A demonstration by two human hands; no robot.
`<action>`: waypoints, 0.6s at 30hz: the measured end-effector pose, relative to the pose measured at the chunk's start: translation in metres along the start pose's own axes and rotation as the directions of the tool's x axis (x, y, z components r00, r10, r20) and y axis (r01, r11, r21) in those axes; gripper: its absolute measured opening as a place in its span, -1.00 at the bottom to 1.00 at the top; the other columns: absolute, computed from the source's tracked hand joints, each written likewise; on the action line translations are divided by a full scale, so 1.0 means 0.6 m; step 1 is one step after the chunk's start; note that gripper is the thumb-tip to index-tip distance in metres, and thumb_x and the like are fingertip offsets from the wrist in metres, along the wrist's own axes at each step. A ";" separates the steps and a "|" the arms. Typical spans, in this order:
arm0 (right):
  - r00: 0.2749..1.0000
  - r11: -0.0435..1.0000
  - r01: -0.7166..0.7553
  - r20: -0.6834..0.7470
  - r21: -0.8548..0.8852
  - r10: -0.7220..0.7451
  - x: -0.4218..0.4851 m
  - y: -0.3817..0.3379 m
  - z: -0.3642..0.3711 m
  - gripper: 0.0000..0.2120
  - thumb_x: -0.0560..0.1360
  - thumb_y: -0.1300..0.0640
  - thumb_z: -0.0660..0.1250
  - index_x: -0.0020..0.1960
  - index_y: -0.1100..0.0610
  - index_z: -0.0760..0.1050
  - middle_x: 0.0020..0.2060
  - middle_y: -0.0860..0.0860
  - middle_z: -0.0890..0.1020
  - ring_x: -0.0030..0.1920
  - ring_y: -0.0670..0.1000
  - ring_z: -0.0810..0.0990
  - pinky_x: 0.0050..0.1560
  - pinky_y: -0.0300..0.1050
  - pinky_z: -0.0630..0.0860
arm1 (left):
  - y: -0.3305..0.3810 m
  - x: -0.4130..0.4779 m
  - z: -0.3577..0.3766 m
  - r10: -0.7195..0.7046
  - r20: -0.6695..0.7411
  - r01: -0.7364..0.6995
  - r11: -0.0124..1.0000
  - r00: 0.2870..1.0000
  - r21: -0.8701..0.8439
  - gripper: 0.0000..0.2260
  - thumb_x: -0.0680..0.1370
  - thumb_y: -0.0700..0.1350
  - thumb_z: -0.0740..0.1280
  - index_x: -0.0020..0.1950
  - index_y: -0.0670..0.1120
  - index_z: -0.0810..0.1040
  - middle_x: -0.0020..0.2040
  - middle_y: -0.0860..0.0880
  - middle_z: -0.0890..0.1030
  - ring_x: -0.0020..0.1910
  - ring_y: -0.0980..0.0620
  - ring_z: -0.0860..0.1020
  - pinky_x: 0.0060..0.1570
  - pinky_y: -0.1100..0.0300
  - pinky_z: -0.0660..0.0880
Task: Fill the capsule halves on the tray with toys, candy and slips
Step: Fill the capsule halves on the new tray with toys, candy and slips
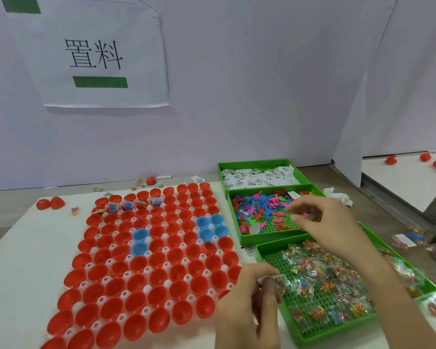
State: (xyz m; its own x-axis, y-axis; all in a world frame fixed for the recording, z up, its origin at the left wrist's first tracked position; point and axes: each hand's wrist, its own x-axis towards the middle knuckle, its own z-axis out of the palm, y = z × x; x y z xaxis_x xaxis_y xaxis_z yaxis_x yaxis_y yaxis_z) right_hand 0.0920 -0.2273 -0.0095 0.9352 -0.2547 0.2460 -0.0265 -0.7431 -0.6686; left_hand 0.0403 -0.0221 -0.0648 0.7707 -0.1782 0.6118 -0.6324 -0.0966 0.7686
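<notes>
A white holder tray (146,289) carries rows of red capsule halves (159,273) and a few blue capsule halves (139,234). Some halves in the far left rows hold toys and candy packets (126,205). Three green bins stand to the right: paper slips (259,177), coloured plastic toys (259,210), clear candy packets (322,283). My right hand (330,222) hovers over the toy bin and pinches a small pink toy (307,213). My left hand (249,306) is at the near left edge of the candy bin and pinches a clear candy packet (275,276).
Loose red halves (50,204) and stray candy packets (74,210) lie on the table left of and behind the tray. A crumpled tissue (337,196) lies right of the bins. A white wall with a paper sign (96,54) stands close behind.
</notes>
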 end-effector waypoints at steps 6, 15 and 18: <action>0.899 0.966 -0.010 0.421 -0.258 0.122 -0.012 0.012 -0.015 -0.81 0.34 0.02 0.61 -0.11 -0.14 0.66 -0.19 -0.22 0.68 -0.20 -0.31 0.61 -0.15 -0.30 0.55 | -0.003 0.000 -0.002 0.026 -0.064 -0.028 0.999 0.998 -0.026 -0.77 0.52 -0.07 0.21 0.05 0.26 0.32 -0.50 0.04 0.51 -0.61 0.10 0.43 -0.62 0.23 0.34; 0.911 0.970 -0.005 0.398 -0.244 0.104 -0.006 0.010 0.018 -0.77 0.43 0.25 0.48 -0.26 -0.08 0.65 -0.39 -0.15 0.67 -0.37 -0.09 0.66 -0.36 -0.28 0.53 | -0.004 0.013 -0.016 0.084 -0.073 -0.080 0.996 0.994 0.050 -0.72 0.57 -0.08 0.18 0.15 0.29 0.44 -0.28 0.20 0.65 -0.61 0.11 0.45 -0.63 0.25 0.39; 0.929 0.985 0.020 0.367 -0.171 0.045 -0.007 0.003 0.009 -0.73 0.48 0.25 0.44 -0.24 -0.11 0.65 -0.32 -0.21 0.68 -0.35 -0.12 0.66 -0.33 -0.27 0.55 | -0.001 0.016 -0.022 0.070 -0.077 -0.066 0.997 0.995 0.051 -0.70 0.56 -0.09 0.19 0.18 0.28 0.47 -0.28 0.19 0.65 -0.61 0.11 0.45 -0.63 0.23 0.40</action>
State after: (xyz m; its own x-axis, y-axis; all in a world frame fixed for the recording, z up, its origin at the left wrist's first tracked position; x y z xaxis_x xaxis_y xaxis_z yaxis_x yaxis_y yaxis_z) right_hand 0.0897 -0.2242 -0.0159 0.9973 -0.0430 -0.0588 -0.0678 -0.8429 -0.5337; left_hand 0.0495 -0.0107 -0.0569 0.7281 -0.1089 0.6767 -0.6853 -0.1340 0.7158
